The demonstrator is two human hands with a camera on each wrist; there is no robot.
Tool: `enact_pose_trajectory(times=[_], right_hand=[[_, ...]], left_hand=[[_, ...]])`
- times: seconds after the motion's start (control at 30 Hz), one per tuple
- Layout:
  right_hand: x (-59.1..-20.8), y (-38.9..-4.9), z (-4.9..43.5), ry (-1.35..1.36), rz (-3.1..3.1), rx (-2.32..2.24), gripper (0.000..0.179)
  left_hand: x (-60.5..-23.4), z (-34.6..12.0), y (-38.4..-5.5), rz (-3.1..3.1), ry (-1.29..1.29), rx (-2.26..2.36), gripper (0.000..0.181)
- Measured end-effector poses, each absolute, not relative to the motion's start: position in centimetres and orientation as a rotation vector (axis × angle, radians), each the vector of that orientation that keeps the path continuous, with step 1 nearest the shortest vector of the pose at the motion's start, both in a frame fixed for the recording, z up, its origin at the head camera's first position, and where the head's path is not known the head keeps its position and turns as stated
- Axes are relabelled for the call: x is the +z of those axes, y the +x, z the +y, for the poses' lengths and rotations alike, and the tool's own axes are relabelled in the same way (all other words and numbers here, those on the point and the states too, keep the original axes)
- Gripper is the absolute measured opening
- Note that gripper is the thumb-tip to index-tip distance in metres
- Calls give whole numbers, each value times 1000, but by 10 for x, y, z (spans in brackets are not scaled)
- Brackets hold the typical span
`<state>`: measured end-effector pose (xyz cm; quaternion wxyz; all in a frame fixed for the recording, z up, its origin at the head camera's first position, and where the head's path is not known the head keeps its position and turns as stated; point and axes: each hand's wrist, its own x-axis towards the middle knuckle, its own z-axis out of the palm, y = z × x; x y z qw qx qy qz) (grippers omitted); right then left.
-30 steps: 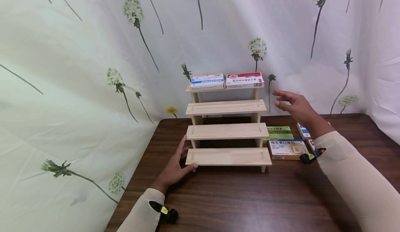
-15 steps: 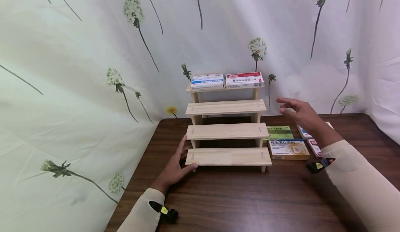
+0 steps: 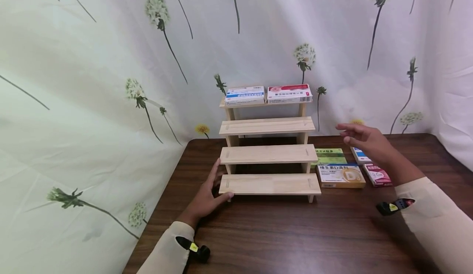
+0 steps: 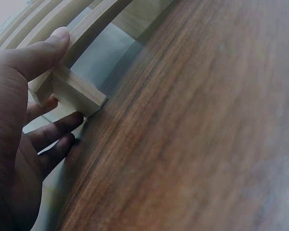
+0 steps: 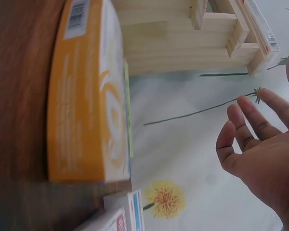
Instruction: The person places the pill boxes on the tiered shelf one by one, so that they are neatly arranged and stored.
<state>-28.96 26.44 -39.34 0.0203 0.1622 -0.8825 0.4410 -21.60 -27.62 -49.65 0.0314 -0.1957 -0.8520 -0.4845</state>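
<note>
A stepped wooden display stand stands on the dark table. My left hand rests on its front left corner: the thumb lies on the lowest step's front edge, and the other fingers reach along the left side. Two medicine boxes lie on the top step, a blue-and-white box and a red-and-white box. My right hand hovers to the right of the stand with relaxed fingers and nothing in it. Below it lie an orange-and-white vitamin D box, a green box and a pink box.
Another blue-and-white box lies behind the pink one, partly covered by the right hand. Behind the table hangs a white curtain printed with dandelions; it also runs along the left side.
My right hand has drawn back from beside the upper steps, moving right and down towards the boxes on the table. The left hand keeps its place on the stand.
</note>
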Motion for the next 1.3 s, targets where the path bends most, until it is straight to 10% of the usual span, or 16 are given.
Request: enact_pose_trajectory(times=[1.3], right_hand=[[-423, -260, 339, 166, -2864, 1264, 67]], left_hand=[[-496, -276, -217, -2621, -630, -1471, 114]])
